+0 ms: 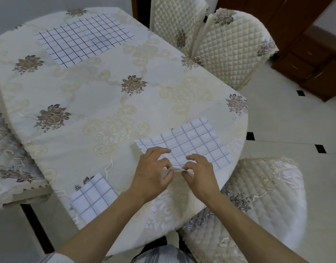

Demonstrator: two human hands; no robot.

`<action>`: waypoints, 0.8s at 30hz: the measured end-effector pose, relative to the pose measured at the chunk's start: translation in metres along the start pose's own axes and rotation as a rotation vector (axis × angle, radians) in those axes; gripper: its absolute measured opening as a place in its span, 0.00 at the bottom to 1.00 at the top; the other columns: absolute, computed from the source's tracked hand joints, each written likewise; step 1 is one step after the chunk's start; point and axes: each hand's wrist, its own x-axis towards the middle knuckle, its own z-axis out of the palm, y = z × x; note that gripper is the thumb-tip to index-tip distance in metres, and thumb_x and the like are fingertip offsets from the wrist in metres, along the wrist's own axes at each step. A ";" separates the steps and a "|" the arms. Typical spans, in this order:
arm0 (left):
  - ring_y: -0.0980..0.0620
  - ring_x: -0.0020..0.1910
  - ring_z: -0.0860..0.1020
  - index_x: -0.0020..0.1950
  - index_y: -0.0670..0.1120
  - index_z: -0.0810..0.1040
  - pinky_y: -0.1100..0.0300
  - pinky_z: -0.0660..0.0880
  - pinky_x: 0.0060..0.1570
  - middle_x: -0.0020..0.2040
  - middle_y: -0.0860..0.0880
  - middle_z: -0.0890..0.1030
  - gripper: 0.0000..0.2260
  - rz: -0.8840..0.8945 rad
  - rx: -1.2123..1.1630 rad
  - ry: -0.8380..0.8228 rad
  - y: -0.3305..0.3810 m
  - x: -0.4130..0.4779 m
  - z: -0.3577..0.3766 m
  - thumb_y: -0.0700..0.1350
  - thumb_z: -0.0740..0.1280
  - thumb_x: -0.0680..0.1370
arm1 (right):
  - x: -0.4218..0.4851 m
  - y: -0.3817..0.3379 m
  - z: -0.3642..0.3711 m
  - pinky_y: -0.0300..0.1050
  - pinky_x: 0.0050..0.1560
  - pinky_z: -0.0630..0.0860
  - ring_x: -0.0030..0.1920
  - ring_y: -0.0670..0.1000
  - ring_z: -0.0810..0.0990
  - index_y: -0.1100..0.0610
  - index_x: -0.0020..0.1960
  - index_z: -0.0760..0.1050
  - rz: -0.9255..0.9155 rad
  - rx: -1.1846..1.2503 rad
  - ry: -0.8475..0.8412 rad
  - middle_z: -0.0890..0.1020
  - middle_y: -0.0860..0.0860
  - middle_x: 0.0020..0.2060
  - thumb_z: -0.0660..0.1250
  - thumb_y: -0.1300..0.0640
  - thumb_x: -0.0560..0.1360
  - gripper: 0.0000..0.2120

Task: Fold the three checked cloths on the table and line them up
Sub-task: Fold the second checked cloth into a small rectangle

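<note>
Three white cloths with dark checks lie on the table (98, 103). One checked cloth (193, 141) lies near the front right edge; my left hand (153, 171) and my right hand (199, 171) both pinch its near edge, lifted slightly. A small folded checked cloth (93, 196) sits at the front left edge, partly over it. A large checked cloth (83, 37) lies spread flat at the far side.
The table wears a cream embroidered cover with brown flowers. Quilted cream chairs stand at the far right (229, 44), near right (258, 202) and left (9, 168). A dark wooden cabinet (315, 54) stands at the right on a pale tiled floor.
</note>
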 end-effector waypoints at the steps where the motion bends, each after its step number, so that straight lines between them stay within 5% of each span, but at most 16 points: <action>1: 0.53 0.67 0.70 0.43 0.51 0.79 0.54 0.67 0.58 0.64 0.54 0.76 0.05 0.009 0.013 -0.012 -0.002 0.001 -0.002 0.51 0.70 0.72 | -0.001 0.002 -0.002 0.53 0.63 0.69 0.67 0.53 0.72 0.53 0.45 0.82 0.005 0.016 0.015 0.78 0.51 0.61 0.73 0.58 0.73 0.02; 7: 0.51 0.70 0.66 0.51 0.55 0.79 0.53 0.60 0.60 0.67 0.54 0.73 0.17 -0.050 0.149 -0.086 -0.033 0.014 -0.021 0.50 0.77 0.64 | -0.010 0.012 -0.023 0.51 0.63 0.69 0.64 0.48 0.71 0.46 0.41 0.77 -0.020 0.128 0.047 0.76 0.45 0.60 0.73 0.57 0.74 0.08; 14: 0.47 0.70 0.66 0.41 0.55 0.81 0.49 0.58 0.60 0.65 0.54 0.76 0.04 -0.096 0.175 -0.135 -0.061 0.030 -0.038 0.51 0.71 0.68 | -0.012 0.023 -0.042 0.41 0.60 0.69 0.63 0.45 0.73 0.45 0.39 0.76 0.018 0.230 0.077 0.76 0.41 0.60 0.73 0.56 0.74 0.09; 18: 0.51 0.70 0.65 0.41 0.54 0.82 0.49 0.58 0.61 0.65 0.56 0.76 0.04 -0.109 0.080 -0.159 -0.062 0.037 -0.041 0.52 0.71 0.72 | -0.011 0.030 -0.044 0.24 0.54 0.63 0.62 0.43 0.72 0.47 0.38 0.76 0.113 0.272 0.101 0.77 0.44 0.59 0.73 0.57 0.73 0.09; 24: 0.54 0.69 0.66 0.39 0.55 0.79 0.46 0.61 0.63 0.63 0.59 0.76 0.02 -0.072 0.032 -0.165 -0.049 0.035 -0.050 0.52 0.68 0.70 | -0.016 0.039 -0.041 0.36 0.59 0.66 0.64 0.37 0.68 0.50 0.46 0.81 0.101 0.261 0.057 0.74 0.40 0.61 0.75 0.51 0.71 0.06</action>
